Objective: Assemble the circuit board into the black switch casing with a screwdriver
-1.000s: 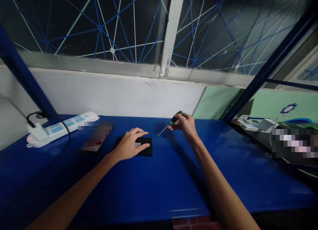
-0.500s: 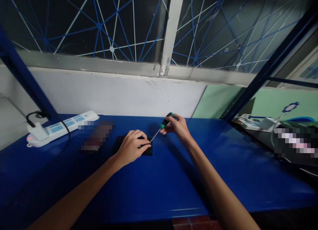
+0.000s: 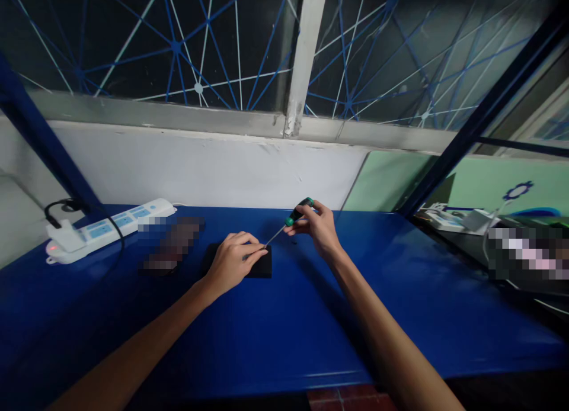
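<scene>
Black box (image 3: 263,269), one screwdriver (image 3: 290,221), two hands (image 3: 233,260) (image 3: 319,226)

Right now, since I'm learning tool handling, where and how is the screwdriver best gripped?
Probably by the thick handle, from the right, where the right hand holds it: the screwdriver slants handle-up, its thin shaft running down toward the left hand.

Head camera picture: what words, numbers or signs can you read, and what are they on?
No words or numbers can be read.
Gear sign on the green panel: no readable letters.
Power strip: any print is too small.
Dark slab beside it: pixelated, unreadable.
Dark item at far right: pixelated too.
Screwdriver and black box: no readable marks.
</scene>
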Tool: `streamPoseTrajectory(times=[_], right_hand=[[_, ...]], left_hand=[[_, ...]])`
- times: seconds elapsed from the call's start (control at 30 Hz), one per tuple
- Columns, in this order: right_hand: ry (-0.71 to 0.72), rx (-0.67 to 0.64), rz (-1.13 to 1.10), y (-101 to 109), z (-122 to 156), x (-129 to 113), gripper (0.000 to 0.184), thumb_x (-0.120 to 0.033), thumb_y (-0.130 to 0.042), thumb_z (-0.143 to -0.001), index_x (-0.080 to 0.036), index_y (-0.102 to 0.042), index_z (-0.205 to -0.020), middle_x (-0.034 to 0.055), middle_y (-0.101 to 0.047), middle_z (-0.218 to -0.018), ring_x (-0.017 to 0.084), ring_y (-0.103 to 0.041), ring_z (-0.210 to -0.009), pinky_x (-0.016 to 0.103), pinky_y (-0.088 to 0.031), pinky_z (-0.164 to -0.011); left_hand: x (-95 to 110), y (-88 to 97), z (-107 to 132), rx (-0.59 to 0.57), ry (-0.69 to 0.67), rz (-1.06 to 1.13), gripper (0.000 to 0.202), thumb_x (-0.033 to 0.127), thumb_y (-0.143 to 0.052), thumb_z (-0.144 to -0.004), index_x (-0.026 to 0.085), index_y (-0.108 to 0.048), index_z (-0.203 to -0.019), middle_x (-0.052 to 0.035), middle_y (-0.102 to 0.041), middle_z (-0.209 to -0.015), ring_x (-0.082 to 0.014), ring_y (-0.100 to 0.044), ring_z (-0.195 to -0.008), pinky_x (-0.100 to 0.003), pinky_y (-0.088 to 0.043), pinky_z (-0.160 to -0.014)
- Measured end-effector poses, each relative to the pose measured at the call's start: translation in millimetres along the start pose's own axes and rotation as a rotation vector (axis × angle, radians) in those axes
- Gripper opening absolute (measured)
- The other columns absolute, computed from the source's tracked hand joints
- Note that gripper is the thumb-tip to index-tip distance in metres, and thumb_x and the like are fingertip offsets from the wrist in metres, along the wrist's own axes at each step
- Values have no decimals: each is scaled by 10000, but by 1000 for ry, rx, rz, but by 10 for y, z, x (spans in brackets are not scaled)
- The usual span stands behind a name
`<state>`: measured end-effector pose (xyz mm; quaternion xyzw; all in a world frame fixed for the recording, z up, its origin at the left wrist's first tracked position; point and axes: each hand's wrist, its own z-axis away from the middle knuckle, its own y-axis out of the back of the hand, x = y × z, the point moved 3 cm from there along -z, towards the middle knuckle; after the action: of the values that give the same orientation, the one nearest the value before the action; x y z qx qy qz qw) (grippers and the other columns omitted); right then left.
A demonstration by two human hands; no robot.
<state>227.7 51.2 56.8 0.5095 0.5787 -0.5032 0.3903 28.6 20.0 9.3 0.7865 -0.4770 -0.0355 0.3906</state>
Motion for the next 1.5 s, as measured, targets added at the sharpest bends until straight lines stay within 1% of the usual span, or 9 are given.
streamPoseTrajectory(times=[0.37, 0.53, 0.83, 0.93, 1.07, 1.23, 1.33, 1.4, 1.5], right_hand=[[67, 9, -130, -37, 33, 4, 158, -240, -631, -733, -195, -482, -759, 55, -708, -620, 226, -708, -537, 340, -604, -530], [124, -11, -97, -65, 58, -31, 190, -271, -643, -758, -207, -466, -782, 37, -705, -610, 222, -707, -539, 345, -597, -539], [134, -23, -73, -66, 64, -35, 186, -288, -629, -777, -210, -461, -796, 45, -710, -630, 228, -709, -548, 365, -591, -552], [138, -17, -75, -57, 49, -22, 190, -289, -633, -774, -211, -461, -793, 44, -709, -626, 230, -708, -545, 368, -591, -550], [144, 6, -81, -10, 18, -24, 200, -290, -645, -761, -210, -463, -790, 36, -703, -600, 229, -704, -530, 359, -589, -535], [163, 67, -93, 91, -20, -76, 209, -291, -649, -738, -212, -462, -788, 20, -690, -575, 226, -700, -516, 342, -583, -508], [177, 118, -98, 149, -36, -124, 186, -269, -638, -732, -205, -470, -778, 17, -677, -557, 228, -697, -507, 328, -570, -477], [199, 149, -107, 182, -42, -162, 180, -265, -635, -729, -204, -470, -770, 8, -659, -536, 228, -695, -502, 319, -559, -460], [228, 196, -109, 224, -41, -220, 194, -280, -633, -721, -208, -458, -767, 2, -645, -531, 226, -692, -500, 311, -546, -449]], left_hand=[[10, 124, -34, 200, 80, -47, 145, 255, -606, -911, 195, -731, -869, -21, -696, -807, -169, -625, -754, -321, -408, -675], [10, 127, -33, 193, 76, -60, 155, 259, -596, -916, 196, -729, -869, -19, -698, -798, -167, -627, -748, -317, -407, -668], [-32, 95, -26, 144, 121, -50, 184, 311, -587, -919, 208, -732, -871, -24, -701, -814, -175, -632, -761, -331, -409, -670], [-27, 84, -30, 108, 138, -52, 205, 368, -608, -900, 212, -727, -958, -38, -699, -858, -195, -638, -807, -346, -420, -689], [-21, 84, -37, 0, 185, -76, 406, 504, -618, -860, 215, -661, -1142, -63, -682, -1005, -234, -623, -932, -382, -442, -784], [-8, 46, -12, -316, 162, -126, 847, 727, -643, -688, 247, -478, -1366, -104, -603, -1256, -325, -541, -1136, -467, -414, -899], [-13, -1, 18, -462, 130, -118, 850, 696, -659, -696, 260, -443, -1392, -108, -573, -1324, -335, -522, -1182, -492, -388, -944], [-23, -10, 22, -475, 133, -95, 789, 640, -670, -727, 267, -451, -1387, -102, -578, -1325, -326, -539, -1170, -492, -398, -945], [-37, 50, -9, -385, 173, -23, 793, 595, -708, -713, 270, -453, -1389, -100, -606, -1287, -329, -550, -1160, -500, -422, -945]])
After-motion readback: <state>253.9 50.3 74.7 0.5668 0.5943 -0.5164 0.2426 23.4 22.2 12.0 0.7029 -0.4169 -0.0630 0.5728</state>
